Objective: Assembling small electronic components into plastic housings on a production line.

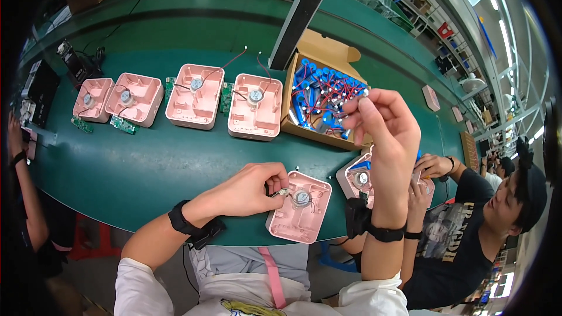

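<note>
In front of me a pink plastic housing [281, 222] lies with its hollow side up, a round silver speaker [301, 198] with thin wires inside it. My left hand [253, 190] is closed at its left wall, pinching a small green circuit board [283, 192], mostly hidden by my fingers. My right hand [386, 126] is raised over the near right corner of a cardboard box [319, 134]. Its thumb and forefinger pinch a small white connector [365, 92]. Blue cylindrical batteries [316, 96] with red and black leads fill the box.
Several pink housings [196, 114] with speakers and green boards [124, 124] stand in a row along the left of the green table [193, 158]. A metal post [304, 14] rises behind the box. At right, a person [462, 222] handles another housing [350, 182] holding a blue battery.
</note>
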A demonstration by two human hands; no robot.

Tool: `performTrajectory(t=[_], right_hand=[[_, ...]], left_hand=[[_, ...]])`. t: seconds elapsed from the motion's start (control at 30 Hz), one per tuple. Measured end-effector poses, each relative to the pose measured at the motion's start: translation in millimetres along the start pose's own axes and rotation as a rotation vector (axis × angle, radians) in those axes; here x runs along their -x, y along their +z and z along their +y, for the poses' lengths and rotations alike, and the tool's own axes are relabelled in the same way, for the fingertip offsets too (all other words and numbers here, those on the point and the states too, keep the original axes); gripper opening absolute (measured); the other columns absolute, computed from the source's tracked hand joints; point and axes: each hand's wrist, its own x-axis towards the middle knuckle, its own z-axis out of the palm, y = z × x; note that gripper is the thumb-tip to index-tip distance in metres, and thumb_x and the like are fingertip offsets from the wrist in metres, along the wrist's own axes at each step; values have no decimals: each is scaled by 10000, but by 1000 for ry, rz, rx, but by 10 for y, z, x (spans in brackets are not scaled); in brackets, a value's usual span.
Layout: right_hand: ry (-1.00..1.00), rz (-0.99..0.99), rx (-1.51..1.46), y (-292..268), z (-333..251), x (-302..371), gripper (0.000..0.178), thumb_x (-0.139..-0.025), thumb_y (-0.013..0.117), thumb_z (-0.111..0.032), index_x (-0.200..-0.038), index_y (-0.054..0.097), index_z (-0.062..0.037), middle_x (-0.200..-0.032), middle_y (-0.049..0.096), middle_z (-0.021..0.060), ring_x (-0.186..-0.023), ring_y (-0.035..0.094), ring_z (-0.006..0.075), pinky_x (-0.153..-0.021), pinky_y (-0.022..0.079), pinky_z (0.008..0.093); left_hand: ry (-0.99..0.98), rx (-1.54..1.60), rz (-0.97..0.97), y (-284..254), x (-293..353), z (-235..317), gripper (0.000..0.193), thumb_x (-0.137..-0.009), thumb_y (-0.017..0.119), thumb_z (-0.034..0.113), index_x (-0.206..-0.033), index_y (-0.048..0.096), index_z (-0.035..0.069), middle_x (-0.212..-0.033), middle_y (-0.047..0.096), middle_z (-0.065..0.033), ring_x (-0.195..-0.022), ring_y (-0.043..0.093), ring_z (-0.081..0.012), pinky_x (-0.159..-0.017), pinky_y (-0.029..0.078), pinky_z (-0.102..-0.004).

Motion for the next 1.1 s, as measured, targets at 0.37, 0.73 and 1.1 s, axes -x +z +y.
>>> performTrajectory(t=[0.37,0.73,1.1], right_hand=[[299,-136,-163,-179,188,515,113,-1052,602,-40,-1124,613,47,-940,738,140,-761,715,151,-610,524,235],[306,-99,-14,-355,320,566,78,-1028,636,-3,-1094,650,35,-965,754,128,-738,702,125,-597,519,227],[-47,-302,628,94,381,960,64,-902,780,2,-962,762,-10,-853,707,70,-573,599,125,-522,450,263]], left_hand=[[11,-41,-25,-32,-2,-15,289,-821,851,98,-1014,660,0,-962,680,-84,-853,675,-182,-776,575,-316],[-10,-23,-26,-20,-10,-5,265,-838,845,72,-1008,656,-3,-971,699,-71,-851,691,-158,-791,593,-313],[-70,124,97,23,-9,45,226,-875,825,23,-976,627,-12,-906,687,-65,-792,673,-94,-694,587,-266]])
